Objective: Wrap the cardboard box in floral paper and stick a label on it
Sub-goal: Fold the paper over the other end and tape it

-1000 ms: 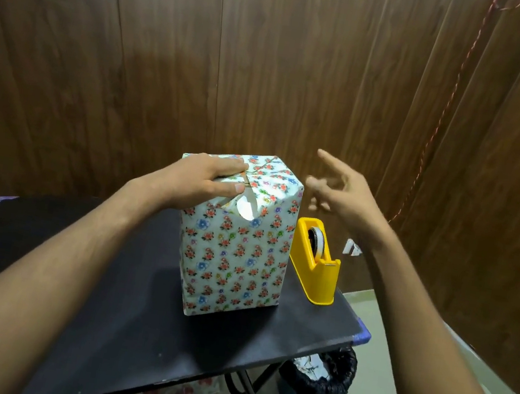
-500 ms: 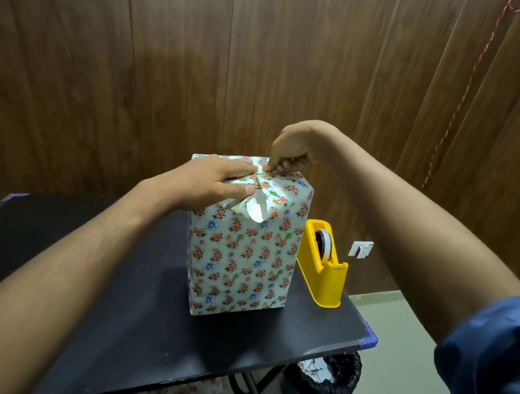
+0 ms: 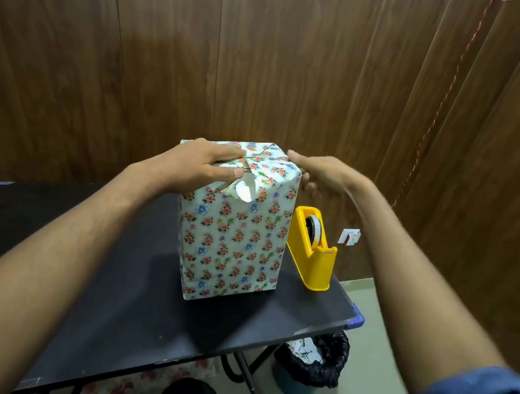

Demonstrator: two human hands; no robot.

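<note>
The box (image 3: 235,227) stands upright near the right end of the black table (image 3: 120,294), already covered in floral paper, with a loose white flap (image 3: 245,191) curling out at its top front edge. It looks light and stiff underneath, but the paper skin is thin, probably slick, and would crease or tear if pinched, so flat palms on the top or opposite sides suit it best. The left hand (image 3: 197,166) lies flat on the top folds, fingers straight, pressing them down. The right hand (image 3: 320,175), blurred, touches the top right edge with fingers extended, holding nothing. A yellow tape dispenser (image 3: 313,249) sits just beside the box.
</note>
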